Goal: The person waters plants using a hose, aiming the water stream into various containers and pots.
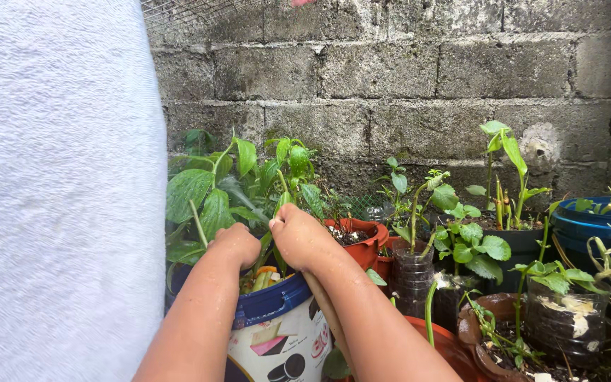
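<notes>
Hands over blue-rimmed bucket [277,311]: left hand [235,244] fisted among leafy plant [210,191] stems inside it, right hand [302,237] closed beside; grip contents hidden. Plant upright in bucket, soil work seemingly unfinished.

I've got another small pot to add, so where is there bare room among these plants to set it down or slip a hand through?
No bare ground shows. Pots pack against the block wall; both hands, left and right, are in the white tub. Only narrow gap: between red pot and clear bottle planter.

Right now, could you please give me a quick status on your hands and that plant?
Left hand and right hand both fisted in the leafy plant in the blue-rimmed bucket. Grip hidden. White cloth crowds the left side.
</notes>
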